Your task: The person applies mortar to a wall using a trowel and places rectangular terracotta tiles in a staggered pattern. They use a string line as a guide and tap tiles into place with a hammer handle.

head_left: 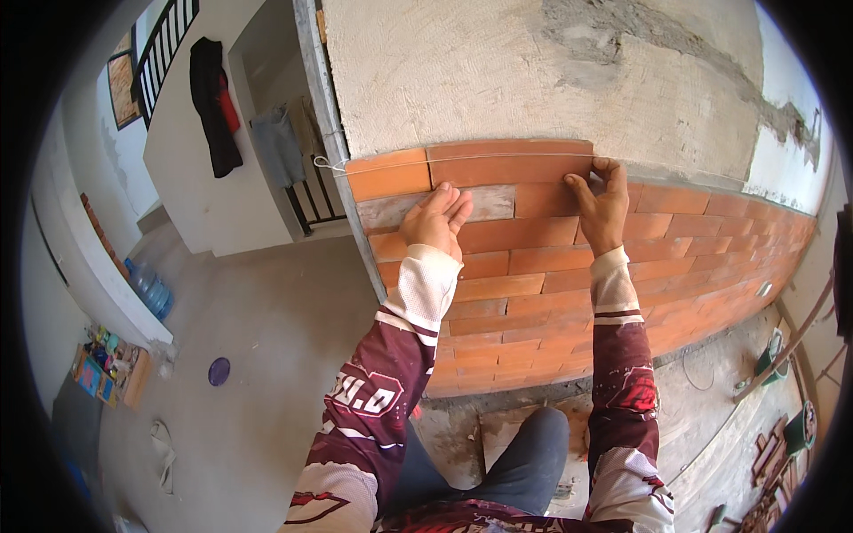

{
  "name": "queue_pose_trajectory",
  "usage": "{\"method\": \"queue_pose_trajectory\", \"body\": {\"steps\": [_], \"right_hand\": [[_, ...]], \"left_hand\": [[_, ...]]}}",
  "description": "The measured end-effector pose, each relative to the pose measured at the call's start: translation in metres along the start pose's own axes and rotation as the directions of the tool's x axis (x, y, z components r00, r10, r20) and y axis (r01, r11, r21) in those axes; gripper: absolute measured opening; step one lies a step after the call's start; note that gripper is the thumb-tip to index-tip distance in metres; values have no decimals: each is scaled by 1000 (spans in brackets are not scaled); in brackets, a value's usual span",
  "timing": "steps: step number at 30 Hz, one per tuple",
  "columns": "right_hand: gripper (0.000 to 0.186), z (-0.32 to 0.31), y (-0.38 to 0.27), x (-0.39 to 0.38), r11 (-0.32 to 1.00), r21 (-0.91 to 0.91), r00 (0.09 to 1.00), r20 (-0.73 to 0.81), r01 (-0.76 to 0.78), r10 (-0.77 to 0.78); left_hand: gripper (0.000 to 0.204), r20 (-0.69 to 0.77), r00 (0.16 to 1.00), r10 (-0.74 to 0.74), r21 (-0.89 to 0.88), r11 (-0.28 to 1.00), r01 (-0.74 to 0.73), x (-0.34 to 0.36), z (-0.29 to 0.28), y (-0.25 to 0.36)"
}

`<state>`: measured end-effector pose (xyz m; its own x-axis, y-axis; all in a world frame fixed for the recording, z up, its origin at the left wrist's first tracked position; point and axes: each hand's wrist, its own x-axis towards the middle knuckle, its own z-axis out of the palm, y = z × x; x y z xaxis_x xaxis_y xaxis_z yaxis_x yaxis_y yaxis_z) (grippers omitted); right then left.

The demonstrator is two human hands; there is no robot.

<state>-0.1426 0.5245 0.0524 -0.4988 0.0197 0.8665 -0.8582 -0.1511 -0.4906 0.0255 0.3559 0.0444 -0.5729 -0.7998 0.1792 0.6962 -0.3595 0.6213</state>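
Note:
A long terracotta brick tile (511, 167) lies against the wall in the top row, right of a lighter orange tile (387, 175). My right hand (604, 206) holds its right end, the thumb at the lower corner and the fingers curled round the end. Below the left part of that tile is my left hand (434, 220), fingers loosely bent and apart, tips near its lower edge. The hand partly covers a whitish, mortar-smeared tile (491, 202). A thin white string (373, 165) runs across the top row from a loop at the wall's left edge.
Rows of laid brick tiles (524, 282) cover the lower wall, with rough beige plaster (435, 75) above. Green buckets (802, 428) and broken tile pieces (769, 451) lie at right. On the left floor are a purple lid (219, 371) and a blue water jug (153, 291).

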Motion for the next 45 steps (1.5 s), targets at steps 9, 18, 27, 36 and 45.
{"method": "queue_pose_trajectory", "body": {"steps": [9, 18, 27, 36, 45], "right_hand": [[40, 2, 1, -2, 992, -122, 998, -61, 16, -23], [39, 1, -9, -2, 991, -82, 994, -28, -104, 102], [38, 6, 2, -2, 999, -29, 998, -48, -44, 43], [34, 0, 7, 6, 998, -49, 998, 32, -48, 49], [35, -3, 9, 12, 994, -44, 995, -3, -96, 96]], "left_hand": [[28, 8, 1000, -9, 183, 983, 8, 0, -9, 6], [11, 579, 521, 627, 613, 86, -785, 22, -47, 72], [22, 902, 430, -30, 312, -644, -699, 35, -5, 159], [26, 863, 505, -10, 417, -548, -725, 35, 13, 139], [22, 768, 641, -12, 555, -486, -675, 37, 34, 125]]}}
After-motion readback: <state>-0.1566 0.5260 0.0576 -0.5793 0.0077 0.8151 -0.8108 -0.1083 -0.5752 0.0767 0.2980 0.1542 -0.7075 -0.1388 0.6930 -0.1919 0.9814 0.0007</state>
